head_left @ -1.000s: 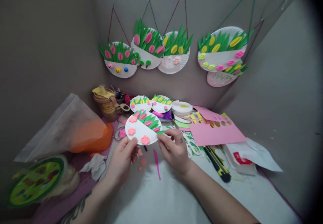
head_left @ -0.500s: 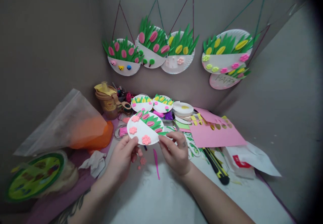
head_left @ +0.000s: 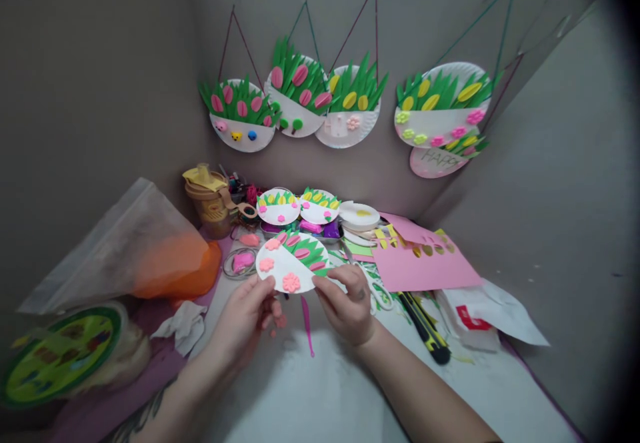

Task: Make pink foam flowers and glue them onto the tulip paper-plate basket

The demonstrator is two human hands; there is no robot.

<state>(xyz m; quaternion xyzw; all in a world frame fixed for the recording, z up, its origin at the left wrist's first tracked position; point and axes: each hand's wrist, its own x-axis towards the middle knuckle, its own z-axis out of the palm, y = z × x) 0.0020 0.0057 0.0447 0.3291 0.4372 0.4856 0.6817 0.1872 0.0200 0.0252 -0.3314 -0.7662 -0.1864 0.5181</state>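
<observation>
Between both hands a small white paper plate (head_left: 277, 270) is held up, tilted, above the table. It carries green paper leaves, pink paper tulips and several pink clay flowers (head_left: 291, 282). My left hand (head_left: 253, 310) pinches its lower left edge, thumb in front. At the lower right edge my right hand (head_left: 346, 300) grips it between thumb and fingers. Below the plate lies a pink plastic modelling tool (head_left: 307, 330). Small bits of pink clay (head_left: 273, 333) show by my left fingers.
Two finished plates (head_left: 279, 207) stand at the back. On the right are pink paper (head_left: 425, 266), white scissors (head_left: 381, 294) and a utility knife (head_left: 425, 330). A zip bag (head_left: 125, 250), a lidded tub (head_left: 65, 350) and a cup (head_left: 207, 200) line the left. Decorated plates (head_left: 350, 130) hang on the wall.
The held plate has dropped slightly and tilted back a little, with both hands still on it. The whole view has shifted slightly.
</observation>
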